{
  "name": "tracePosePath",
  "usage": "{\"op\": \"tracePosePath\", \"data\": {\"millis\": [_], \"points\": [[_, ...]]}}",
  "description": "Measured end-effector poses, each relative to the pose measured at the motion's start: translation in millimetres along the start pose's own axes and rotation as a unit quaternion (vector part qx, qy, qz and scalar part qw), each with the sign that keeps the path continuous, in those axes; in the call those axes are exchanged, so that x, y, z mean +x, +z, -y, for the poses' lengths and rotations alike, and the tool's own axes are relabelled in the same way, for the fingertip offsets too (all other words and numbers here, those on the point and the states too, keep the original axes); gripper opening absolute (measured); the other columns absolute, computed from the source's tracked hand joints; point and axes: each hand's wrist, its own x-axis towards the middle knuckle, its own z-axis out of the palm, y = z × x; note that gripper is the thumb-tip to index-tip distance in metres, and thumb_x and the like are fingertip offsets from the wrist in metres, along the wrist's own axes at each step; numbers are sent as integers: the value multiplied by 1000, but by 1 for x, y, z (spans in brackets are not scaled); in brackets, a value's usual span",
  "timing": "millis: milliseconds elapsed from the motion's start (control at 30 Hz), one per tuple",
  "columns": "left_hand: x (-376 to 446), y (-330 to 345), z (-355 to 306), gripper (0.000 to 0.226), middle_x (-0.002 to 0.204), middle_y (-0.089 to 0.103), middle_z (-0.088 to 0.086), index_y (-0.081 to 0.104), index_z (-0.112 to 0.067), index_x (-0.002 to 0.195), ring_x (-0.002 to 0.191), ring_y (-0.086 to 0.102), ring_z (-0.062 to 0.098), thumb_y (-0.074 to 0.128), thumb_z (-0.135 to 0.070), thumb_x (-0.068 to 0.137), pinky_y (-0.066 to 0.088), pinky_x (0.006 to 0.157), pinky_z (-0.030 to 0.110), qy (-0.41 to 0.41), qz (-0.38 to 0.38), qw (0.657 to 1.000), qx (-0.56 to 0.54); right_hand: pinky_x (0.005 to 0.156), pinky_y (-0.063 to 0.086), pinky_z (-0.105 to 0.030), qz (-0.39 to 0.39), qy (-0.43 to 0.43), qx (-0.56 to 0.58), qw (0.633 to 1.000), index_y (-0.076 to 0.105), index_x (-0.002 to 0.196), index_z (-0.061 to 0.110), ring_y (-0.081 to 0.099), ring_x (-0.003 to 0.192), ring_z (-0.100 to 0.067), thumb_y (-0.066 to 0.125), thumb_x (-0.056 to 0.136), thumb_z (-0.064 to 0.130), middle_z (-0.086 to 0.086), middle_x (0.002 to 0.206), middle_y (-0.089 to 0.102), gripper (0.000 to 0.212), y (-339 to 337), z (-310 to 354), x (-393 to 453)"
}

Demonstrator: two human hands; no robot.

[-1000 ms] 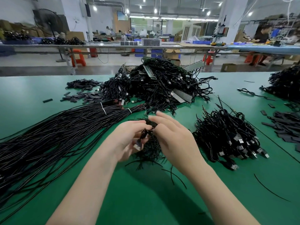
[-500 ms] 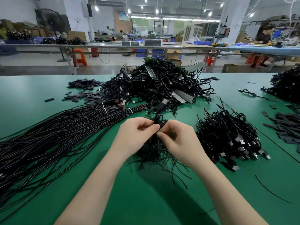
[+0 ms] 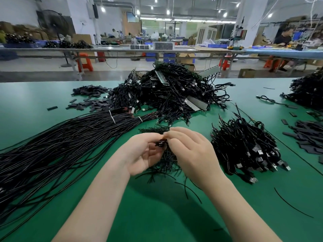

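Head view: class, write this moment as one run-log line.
left hand: pinches black cable | right hand: pinches same cable | beneath: pile of short wires | surface: green table

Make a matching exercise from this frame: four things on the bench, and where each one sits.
Things
1. tied bundle of long straight cables
2. pile of coiled USB cables
3. big tangled cable heap
4. small black piece

Places
A. pinched between the left hand and the right hand
B. on the green table, right of the hands
C. left of the hands, running off towards the left edge of the view
D. beyond the hands, at the far side of the table

Pairs: 1-C, 2-B, 3-D, 4-A
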Motion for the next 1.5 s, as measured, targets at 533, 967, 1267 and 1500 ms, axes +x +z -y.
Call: {"op": "tracePosePath", "data": {"millis": [533, 967, 1267, 1500], "points": [[13, 4, 22, 38, 78, 67, 19, 75, -21, 79, 61, 53, 15, 54, -48, 96, 46, 65, 31, 298, -46, 867, 396, 66, 53, -37, 26, 194, 94, 976, 65, 79, 8, 65, 74, -22, 71, 79, -4, 1, 78, 69, 14, -5, -19, 0], [19, 6, 35, 30, 106, 71, -17, 68, -37, 110, 98, 66, -1, 44, -49, 98, 51, 94, 32, 245, -8, 921, 304, 58, 56, -23, -68, 540, 480, 688, 75, 85, 25, 69, 74, -10, 62, 92, 28, 2, 85, 75, 15, -28, -30, 13], [42, -69, 23, 27, 113, 64, -4, 64, -30, 117, 74, 65, 23, 53, -21, 95, 51, 58, 24, 271, -250, 808, 460, 66, 44, -39, 187, 482, -188, 835, 69, 114, 12, 57, 88, -39, 48, 100, 27, -20, 89, 70, 30, -63, -158, -33], [56, -174, 12, 40, 133, 52, 9, 54, -18, 134, 116, 51, 32, 48, -33, 97, 47, 89, 42, 114, -348, 563, 741, 87, 39, -46, 173, 449, -228, 846, 51, 135, 11, 42, 120, -39, 50, 95, 27, -14, 135, 56, 43, -57, -139, -27]]}}
